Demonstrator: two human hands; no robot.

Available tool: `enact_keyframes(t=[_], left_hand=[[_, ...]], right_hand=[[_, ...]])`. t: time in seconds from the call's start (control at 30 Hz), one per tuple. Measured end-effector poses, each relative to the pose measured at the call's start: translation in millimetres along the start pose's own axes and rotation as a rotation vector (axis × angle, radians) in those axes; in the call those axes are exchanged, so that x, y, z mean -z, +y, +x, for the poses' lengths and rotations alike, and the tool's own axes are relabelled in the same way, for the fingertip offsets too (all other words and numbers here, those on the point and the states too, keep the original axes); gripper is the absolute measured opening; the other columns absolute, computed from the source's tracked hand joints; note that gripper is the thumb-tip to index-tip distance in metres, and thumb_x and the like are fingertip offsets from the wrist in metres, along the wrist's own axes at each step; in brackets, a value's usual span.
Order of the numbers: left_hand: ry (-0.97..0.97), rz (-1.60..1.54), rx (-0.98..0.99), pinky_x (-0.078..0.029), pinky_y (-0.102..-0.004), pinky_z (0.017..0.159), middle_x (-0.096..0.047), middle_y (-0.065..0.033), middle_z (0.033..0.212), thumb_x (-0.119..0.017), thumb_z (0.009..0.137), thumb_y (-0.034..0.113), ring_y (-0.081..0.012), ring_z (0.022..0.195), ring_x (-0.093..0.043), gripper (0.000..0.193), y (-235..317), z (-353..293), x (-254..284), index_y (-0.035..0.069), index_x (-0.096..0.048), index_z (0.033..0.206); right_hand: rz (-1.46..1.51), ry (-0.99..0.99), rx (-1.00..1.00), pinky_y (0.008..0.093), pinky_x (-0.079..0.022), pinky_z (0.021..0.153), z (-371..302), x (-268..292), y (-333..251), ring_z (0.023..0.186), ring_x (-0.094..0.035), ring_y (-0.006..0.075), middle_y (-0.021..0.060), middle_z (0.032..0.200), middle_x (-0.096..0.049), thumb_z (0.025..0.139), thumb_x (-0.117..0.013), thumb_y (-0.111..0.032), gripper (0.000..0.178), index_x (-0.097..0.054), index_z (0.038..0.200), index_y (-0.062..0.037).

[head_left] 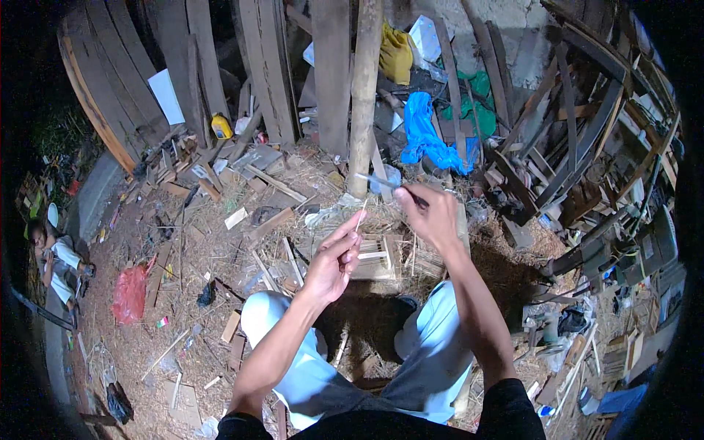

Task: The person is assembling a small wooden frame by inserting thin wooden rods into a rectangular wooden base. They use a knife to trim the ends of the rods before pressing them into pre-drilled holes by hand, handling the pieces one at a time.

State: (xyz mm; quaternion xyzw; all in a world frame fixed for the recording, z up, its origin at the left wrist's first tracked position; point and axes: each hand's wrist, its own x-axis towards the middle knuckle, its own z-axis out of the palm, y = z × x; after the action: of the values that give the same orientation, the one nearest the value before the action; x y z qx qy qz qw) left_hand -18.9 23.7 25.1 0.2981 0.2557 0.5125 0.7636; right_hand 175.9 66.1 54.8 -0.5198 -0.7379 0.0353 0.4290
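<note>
My left hand [334,262] is closed in a pinch on a thin pale wooden stick [361,213] that points up and away from me. Higher and to the right, my right hand [434,218] grips a knife [378,181]; its narrow blade points left, above the stick's tip and apart from it. Below both hands, past my knees, a small slatted wooden frame [389,258] rests on the ground. Several thin sticks [425,262] lie beside its right side. The knife's handle is mostly hidden in my fingers.
A round wooden post [363,95] stands straight ahead, with planks [265,70] leaning behind it. Blue plastic [429,139] lies beyond my right hand; a red plastic bag [130,293] is at left. Timber [579,139] piles up on the right. A person [59,257] sits far left.
</note>
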Motion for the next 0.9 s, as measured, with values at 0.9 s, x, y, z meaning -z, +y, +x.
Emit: enact_keyframes(t=[0.9], left_hand=[[-0.094,-0.102,0.098,-0.022,-0.0139,0.040,-0.039,0.0025,0.078,-0.044,0.090,0.008,-0.0024,0.055,-0.029,0.053,12.2,-6.4,-2.1,0.008,-0.027,0.140]], right_hand=[[0.032,0.055,-0.064,0.0353,-0.050,0.058,1.3,-8.5,5.5,0.068,-0.064,0.0277,0.0120,0.077,-0.067,0.081,-0.062,-0.035,0.029,-0.070,0.081,-0.0074]])
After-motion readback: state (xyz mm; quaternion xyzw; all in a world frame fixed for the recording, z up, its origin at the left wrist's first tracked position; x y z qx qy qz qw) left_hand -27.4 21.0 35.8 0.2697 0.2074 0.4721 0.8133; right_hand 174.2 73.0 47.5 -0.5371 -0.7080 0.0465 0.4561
